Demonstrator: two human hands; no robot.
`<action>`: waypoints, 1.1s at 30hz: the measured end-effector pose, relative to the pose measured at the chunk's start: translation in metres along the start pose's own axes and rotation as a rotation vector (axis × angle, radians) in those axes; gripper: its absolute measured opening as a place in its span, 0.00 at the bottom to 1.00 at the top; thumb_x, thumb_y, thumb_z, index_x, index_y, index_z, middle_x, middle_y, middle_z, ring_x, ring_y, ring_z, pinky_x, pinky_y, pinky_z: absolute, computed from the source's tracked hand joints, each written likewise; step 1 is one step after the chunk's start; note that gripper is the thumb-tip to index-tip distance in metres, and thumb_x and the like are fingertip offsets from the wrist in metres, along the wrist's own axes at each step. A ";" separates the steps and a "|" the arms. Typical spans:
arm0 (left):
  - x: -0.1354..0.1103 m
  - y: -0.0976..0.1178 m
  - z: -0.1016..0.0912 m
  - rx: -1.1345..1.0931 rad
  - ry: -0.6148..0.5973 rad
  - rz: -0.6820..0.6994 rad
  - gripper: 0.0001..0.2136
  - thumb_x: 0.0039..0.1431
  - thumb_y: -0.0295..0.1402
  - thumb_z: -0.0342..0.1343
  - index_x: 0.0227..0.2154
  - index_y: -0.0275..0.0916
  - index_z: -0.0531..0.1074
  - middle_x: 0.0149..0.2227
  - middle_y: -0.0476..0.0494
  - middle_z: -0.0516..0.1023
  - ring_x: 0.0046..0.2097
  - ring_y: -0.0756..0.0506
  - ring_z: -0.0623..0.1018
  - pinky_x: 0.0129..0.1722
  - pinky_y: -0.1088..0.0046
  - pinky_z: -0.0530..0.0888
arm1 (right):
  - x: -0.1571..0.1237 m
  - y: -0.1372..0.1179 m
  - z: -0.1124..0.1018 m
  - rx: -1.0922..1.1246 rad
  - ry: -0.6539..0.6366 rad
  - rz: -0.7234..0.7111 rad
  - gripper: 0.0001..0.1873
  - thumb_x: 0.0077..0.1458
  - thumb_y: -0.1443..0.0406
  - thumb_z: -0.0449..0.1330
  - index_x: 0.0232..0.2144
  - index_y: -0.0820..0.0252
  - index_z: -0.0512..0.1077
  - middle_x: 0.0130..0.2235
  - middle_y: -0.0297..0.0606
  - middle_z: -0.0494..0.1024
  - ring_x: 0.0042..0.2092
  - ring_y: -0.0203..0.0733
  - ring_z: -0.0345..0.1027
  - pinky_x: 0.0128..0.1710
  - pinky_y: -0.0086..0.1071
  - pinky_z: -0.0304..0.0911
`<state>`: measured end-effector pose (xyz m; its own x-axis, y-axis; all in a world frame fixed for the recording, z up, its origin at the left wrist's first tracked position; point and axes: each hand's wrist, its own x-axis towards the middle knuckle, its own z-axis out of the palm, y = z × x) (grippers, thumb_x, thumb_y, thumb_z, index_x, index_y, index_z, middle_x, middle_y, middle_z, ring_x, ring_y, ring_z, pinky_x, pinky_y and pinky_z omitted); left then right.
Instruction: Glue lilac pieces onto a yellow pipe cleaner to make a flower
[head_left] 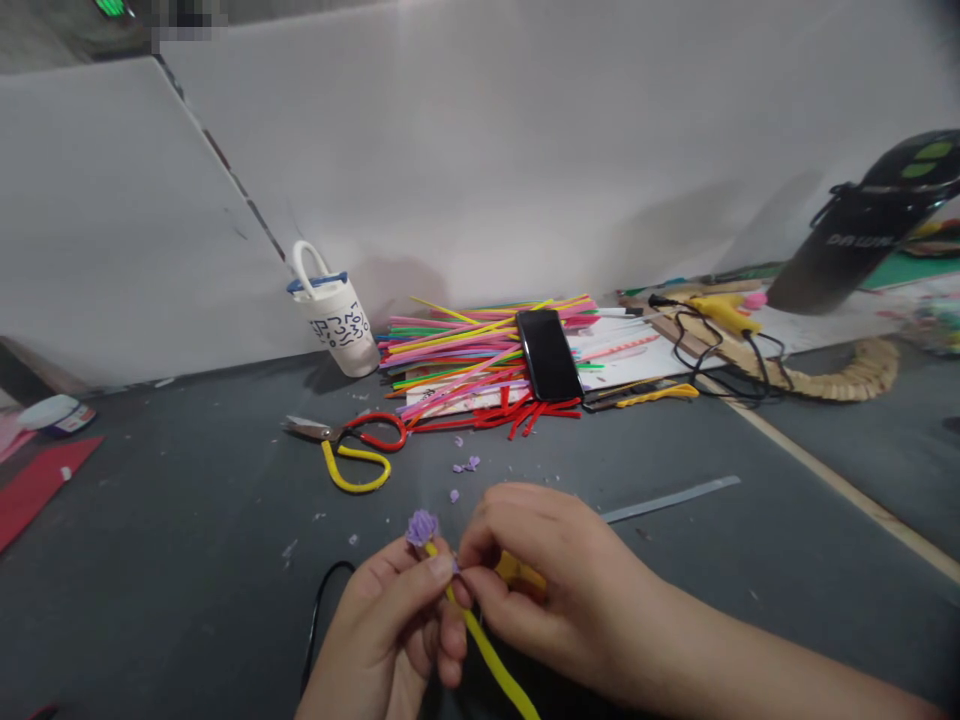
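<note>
My left hand [390, 625] pinches a yellow pipe cleaner [491, 655] just below a small purple fuzzy tuft [422, 526] at its top end. My right hand [540, 580] is closed beside it, fingertips meeting the left thumb at the stem, with a bit of yellow pipe cleaner showing under its fingers. The yellow stem runs down and to the right between my wrists. Both hands hover low over the dark grey table [187, 560] near its front edge.
Scissors [349, 445] with red and yellow handles lie ahead, purple scraps [466, 465] near them. Behind are a pile of coloured pipe cleaners [465, 355], a black phone [549, 354], a white cup [337, 320], a yellow glue gun [724, 312] with black cord, a metal strip [671, 498].
</note>
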<state>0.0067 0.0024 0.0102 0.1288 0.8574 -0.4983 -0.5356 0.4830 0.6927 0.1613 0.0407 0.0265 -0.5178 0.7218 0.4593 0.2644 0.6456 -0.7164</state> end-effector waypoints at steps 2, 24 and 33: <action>0.000 0.000 0.000 0.001 -0.015 -0.017 0.08 0.41 0.33 0.70 0.21 0.36 0.77 0.16 0.53 0.72 0.16 0.57 0.67 0.15 0.85 0.66 | -0.001 0.000 0.001 0.002 0.013 -0.012 0.07 0.49 0.76 0.57 0.24 0.63 0.68 0.24 0.30 0.68 0.26 0.31 0.59 0.27 0.23 0.55; -0.007 0.005 0.002 0.060 -0.050 -0.149 0.08 0.45 0.35 0.68 0.21 0.36 0.78 0.18 0.50 0.75 0.14 0.57 0.67 0.13 0.84 0.61 | 0.009 -0.004 -0.020 0.394 -0.198 0.539 0.06 0.50 0.72 0.55 0.24 0.60 0.67 0.24 0.29 0.66 0.26 0.32 0.59 0.22 0.22 0.57; -0.007 0.005 0.002 0.047 -0.029 -0.145 0.07 0.43 0.34 0.68 0.21 0.37 0.78 0.17 0.50 0.76 0.14 0.56 0.66 0.13 0.82 0.61 | 0.009 0.000 -0.022 0.354 -0.212 0.519 0.06 0.51 0.72 0.55 0.25 0.59 0.67 0.24 0.27 0.65 0.24 0.31 0.58 0.21 0.23 0.57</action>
<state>0.0053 -0.0013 0.0182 0.2265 0.7822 -0.5804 -0.4699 0.6097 0.6384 0.1745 0.0524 0.0425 -0.5535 0.8290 -0.0796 0.2582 0.0799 -0.9628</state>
